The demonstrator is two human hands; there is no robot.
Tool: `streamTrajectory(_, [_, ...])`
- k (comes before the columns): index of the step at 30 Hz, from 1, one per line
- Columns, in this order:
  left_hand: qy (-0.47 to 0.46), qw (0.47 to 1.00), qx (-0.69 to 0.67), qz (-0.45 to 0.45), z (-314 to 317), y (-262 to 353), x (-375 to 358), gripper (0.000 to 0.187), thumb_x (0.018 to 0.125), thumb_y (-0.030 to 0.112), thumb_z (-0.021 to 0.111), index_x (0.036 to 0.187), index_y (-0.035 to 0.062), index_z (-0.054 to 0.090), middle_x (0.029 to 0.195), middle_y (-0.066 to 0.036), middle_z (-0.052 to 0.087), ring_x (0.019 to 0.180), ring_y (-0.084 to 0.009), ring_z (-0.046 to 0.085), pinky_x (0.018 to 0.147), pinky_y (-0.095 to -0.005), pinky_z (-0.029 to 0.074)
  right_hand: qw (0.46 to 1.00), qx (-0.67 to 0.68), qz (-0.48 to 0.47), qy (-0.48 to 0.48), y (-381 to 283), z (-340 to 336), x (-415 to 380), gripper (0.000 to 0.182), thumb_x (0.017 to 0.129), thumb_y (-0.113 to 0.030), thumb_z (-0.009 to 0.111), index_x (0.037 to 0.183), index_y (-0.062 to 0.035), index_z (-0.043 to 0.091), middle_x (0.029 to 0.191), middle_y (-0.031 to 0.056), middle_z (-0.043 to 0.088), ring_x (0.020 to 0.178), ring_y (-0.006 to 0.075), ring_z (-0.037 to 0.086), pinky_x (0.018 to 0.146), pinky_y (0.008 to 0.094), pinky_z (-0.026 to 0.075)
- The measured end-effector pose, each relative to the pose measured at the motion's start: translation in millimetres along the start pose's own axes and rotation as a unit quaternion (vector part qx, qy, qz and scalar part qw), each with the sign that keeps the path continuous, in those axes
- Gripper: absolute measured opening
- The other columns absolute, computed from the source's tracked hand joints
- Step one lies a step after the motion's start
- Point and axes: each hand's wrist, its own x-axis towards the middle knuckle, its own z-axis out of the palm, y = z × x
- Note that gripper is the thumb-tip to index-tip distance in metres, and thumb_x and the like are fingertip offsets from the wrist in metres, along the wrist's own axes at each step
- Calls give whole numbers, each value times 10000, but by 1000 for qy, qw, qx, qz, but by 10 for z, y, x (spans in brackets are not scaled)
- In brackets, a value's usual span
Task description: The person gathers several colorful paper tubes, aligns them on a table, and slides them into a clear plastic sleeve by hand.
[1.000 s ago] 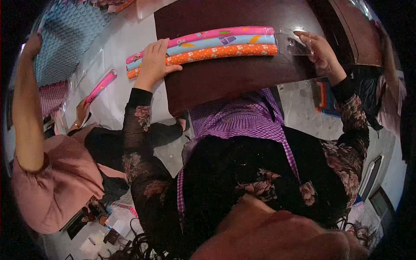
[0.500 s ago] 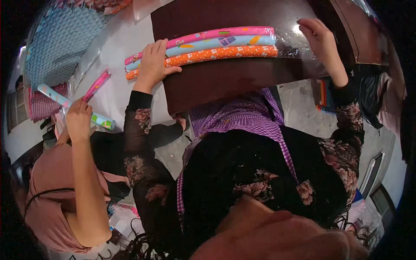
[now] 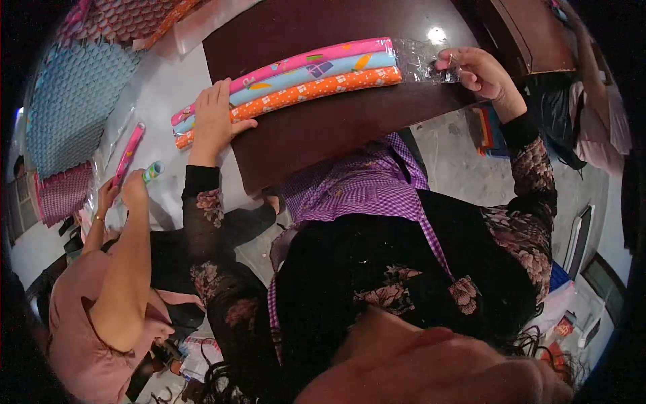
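Three wrapped rolls lie side by side on the dark brown table [image 3: 303, 138]: a pink roll [image 3: 323, 56], a light blue roll [image 3: 282, 81] and an orange dotted roll [image 3: 316, 90]. My left hand [image 3: 214, 124] rests flat across their left part, fingers together and thumb out to the side. Clear plastic film [image 3: 418, 60] extends past the right ends of the rolls. At its far end my right hand [image 3: 476, 73] pinches the film's edge between thumb and fingers.
At the left, a person in pink [image 3: 87, 303] handles a thin pink roll [image 3: 129, 151] and a light blue roll [image 3: 153, 171] over a white surface [image 3: 165, 81]. Blue scalloped material [image 3: 74, 101] hangs at the upper left. A brown wooden box-like piece [image 3: 531, 34] stands at the upper right.
My right hand has come down and left onto the film and closed on its edge. The rolls appear shifted left in view, with my left hand still on them. The co-worker's rolls have turned.
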Motion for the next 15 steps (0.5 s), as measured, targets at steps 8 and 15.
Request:
streamTrajectory(8, [-5,1000,-6,-4,-57,21,14,1021,631,551,776,1403,7,390,1324,-190,493,1196,-381,468,1038,-471,362,993,-73,70,-61,-72,409,155,336,969,-152,569,1286,-42,568,720,46,623,365,21,357,305,175,259])
streamTrajectory(15, [1,1000,0,-6,-63,23,-2,1021,645,553,779,1415,20,373,1334,-190,485,1207,-379,461,1056,-473,352,989,-149,23,1,-149,698,224,396,948,-324,638,1230,-47,613,588,-49,480,398,22,362,345,203,288])
